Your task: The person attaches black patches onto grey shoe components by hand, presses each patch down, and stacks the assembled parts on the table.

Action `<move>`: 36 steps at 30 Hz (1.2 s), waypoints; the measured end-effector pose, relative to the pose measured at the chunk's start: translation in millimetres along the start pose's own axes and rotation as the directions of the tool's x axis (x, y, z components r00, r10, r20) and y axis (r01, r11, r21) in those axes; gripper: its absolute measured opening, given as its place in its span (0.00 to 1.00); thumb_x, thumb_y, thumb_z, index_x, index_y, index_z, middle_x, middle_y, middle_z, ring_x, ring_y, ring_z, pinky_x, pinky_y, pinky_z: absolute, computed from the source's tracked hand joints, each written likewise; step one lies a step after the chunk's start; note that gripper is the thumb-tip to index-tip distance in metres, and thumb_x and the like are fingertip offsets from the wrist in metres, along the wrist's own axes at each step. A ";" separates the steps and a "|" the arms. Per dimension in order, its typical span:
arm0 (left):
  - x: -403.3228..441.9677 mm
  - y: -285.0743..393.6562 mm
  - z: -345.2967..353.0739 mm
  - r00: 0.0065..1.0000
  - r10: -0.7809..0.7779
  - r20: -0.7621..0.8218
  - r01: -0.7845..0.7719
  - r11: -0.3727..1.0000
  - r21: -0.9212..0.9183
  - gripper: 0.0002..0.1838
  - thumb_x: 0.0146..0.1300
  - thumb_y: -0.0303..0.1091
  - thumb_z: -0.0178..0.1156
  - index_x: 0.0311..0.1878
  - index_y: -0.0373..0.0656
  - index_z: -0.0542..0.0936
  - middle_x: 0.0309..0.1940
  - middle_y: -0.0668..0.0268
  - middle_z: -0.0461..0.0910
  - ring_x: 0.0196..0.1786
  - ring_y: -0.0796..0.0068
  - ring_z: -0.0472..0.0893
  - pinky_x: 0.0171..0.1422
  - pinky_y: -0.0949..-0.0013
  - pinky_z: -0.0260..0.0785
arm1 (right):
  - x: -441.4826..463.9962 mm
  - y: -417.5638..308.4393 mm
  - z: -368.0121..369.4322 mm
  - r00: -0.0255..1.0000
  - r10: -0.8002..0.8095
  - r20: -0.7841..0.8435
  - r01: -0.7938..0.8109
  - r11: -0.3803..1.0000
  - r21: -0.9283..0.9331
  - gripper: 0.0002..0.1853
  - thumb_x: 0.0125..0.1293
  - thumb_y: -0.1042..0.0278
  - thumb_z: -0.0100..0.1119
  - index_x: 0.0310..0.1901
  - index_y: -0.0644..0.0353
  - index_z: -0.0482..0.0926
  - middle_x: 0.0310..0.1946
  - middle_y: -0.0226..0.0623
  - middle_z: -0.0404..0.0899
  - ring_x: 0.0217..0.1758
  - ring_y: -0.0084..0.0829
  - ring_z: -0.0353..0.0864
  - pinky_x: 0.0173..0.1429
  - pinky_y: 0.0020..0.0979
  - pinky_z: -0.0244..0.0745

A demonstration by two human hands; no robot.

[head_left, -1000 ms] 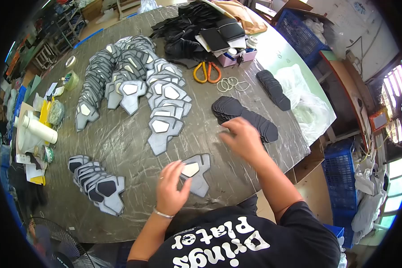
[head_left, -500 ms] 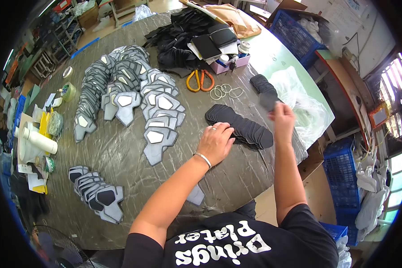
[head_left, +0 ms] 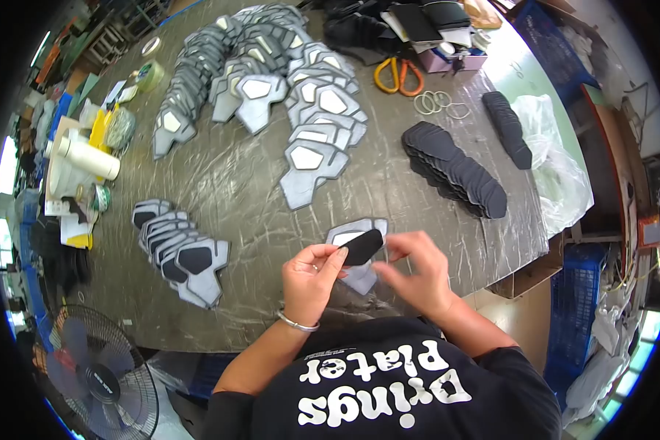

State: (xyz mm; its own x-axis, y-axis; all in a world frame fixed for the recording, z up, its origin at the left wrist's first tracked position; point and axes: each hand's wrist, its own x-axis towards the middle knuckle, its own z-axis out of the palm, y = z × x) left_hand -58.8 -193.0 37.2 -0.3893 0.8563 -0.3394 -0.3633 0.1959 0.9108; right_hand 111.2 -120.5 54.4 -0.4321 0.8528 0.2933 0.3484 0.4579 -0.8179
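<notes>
My left hand [head_left: 309,284] pinches a flat black pad [head_left: 364,247] between thumb and fingers. Under the pad lies a grey angular panel [head_left: 360,281] with a white patch, partly covered by the pad and my fingers. Close to the pad's right end is my right hand [head_left: 424,277], slightly blurred, thumb and fingers apart with nothing visible in them. To the right, a fanned stack of black pads [head_left: 458,172] rests on the table, with a narrower black stack [head_left: 507,132] beyond it.
Fanned rows of grey panels with white patches [head_left: 312,165] occupy the back. Grey panels with black patches [head_left: 198,265] sit at left. Orange-handled scissors [head_left: 398,77], rubber bands [head_left: 441,105], a plastic bag [head_left: 554,158], a white bottle [head_left: 89,158] and a fan [head_left: 104,378] surround them.
My left hand has left the fanned black stack and now grips a single black pad over the grey panel. My right hand has come back leftward from the narrow stack. The view has shifted.
</notes>
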 end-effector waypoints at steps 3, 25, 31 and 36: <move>-8.8 -2.3 -20.7 0.999 0.025 0.047 -0.031 0.991 0.129 0.06 0.63 0.24 0.64 0.41 0.31 0.82 0.33 0.64 0.82 0.30 0.77 0.82 0.36 0.76 0.77 | 2.5 14.3 -2.7 0.870 0.403 0.283 -0.464 0.863 0.199 0.15 0.58 0.69 0.72 0.44 0.66 0.81 0.29 0.32 0.81 0.28 0.16 0.76 0.32 0.22 0.74; 31.1 -21.1 -19.6 0.993 0.063 -0.096 -0.018 0.911 0.412 0.21 0.59 0.25 0.68 0.53 0.36 0.71 0.29 0.63 0.83 0.23 0.85 0.77 0.28 0.78 0.70 | 29.2 37.3 32.6 0.789 0.534 0.305 -0.535 0.840 -0.087 0.13 0.63 0.64 0.63 0.28 0.67 0.79 0.18 0.49 0.77 0.20 0.44 0.79 0.27 0.37 0.71; 30.4 -22.6 -17.5 0.989 0.122 -0.085 -0.064 0.866 0.496 0.19 0.58 0.25 0.68 0.50 0.37 0.72 0.27 0.63 0.83 0.22 0.81 0.78 0.27 0.76 0.70 | 29.3 36.9 33.6 0.792 0.533 0.297 -0.525 0.843 -0.116 0.13 0.63 0.64 0.64 0.27 0.66 0.79 0.17 0.47 0.77 0.20 0.44 0.79 0.27 0.37 0.71; 29.6 -21.8 -14.7 0.981 0.186 -0.057 -0.120 0.811 0.573 0.17 0.58 0.25 0.67 0.49 0.38 0.73 0.26 0.64 0.80 0.21 0.77 0.78 0.27 0.74 0.71 | 26.3 38.0 35.7 0.850 0.458 0.261 -0.435 0.889 -0.145 0.13 0.64 0.66 0.64 0.29 0.68 0.79 0.13 0.38 0.76 0.14 0.21 0.73 0.21 0.29 0.65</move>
State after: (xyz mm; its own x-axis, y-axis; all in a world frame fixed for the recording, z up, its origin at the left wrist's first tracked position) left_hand -74.8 -179.0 3.9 -0.4977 0.8490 -0.1773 0.2374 0.3300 0.9137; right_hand 83.4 -89.6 13.4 -0.4242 0.8690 -0.2547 0.6180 0.0723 -0.7828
